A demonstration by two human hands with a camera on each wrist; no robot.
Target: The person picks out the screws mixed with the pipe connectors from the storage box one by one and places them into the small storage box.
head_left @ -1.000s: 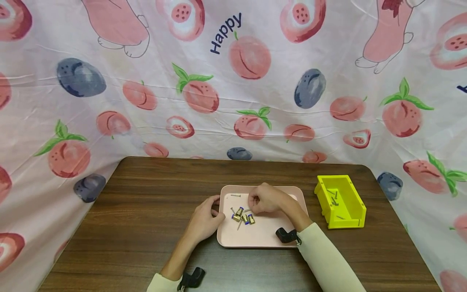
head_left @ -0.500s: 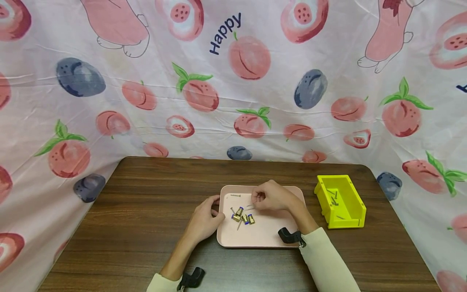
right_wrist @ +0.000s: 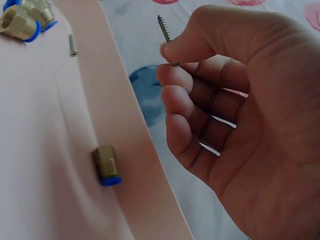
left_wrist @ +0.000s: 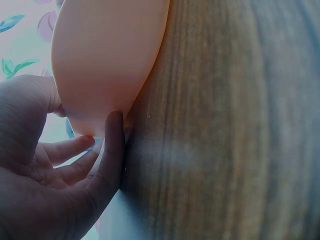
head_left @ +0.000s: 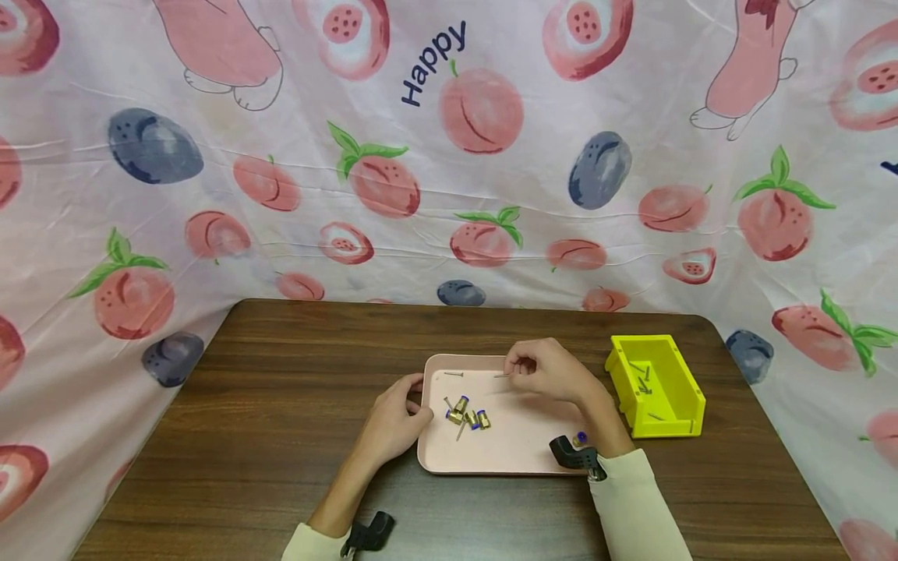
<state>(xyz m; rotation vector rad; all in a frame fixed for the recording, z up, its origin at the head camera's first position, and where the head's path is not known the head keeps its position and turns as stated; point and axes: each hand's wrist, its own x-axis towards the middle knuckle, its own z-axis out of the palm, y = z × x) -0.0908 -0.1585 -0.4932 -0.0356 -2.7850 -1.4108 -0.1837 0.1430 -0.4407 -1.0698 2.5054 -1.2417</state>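
Observation:
My right hand (head_left: pixel 554 374) is raised over the far right part of a shallow pink tray (head_left: pixel 515 444). Between its thumb and index finger it pinches a small threaded screw (right_wrist: pixel 164 29), pointing away from the fingertips. At the tray's left edge, my left hand (head_left: pixel 393 421) grips the rim, thumb and fingers on it. Brass fittings with blue collars (head_left: pixel 483 421) lie clustered in the tray's left half, with screws (head_left: pixel 461 430) among them. A lone screw (head_left: pixel 454 374) rests near the far rim. Another brass fitting (right_wrist: pixel 106 165) lies at the near right, by my right wrist.
To the right of the tray stands a yellow bin (head_left: pixel 666 429) with several screws (head_left: pixel 644 386) inside. Both sit on a dark wood table (head_left: pixel 295 374). A fruit-print cloth (head_left: pixel 393 273) hangs behind and at the sides.
My right hand has lifted the screw from beside the cluster and moved right and away. The fitting near the right wrist has come into sight. My left hand has stayed still.

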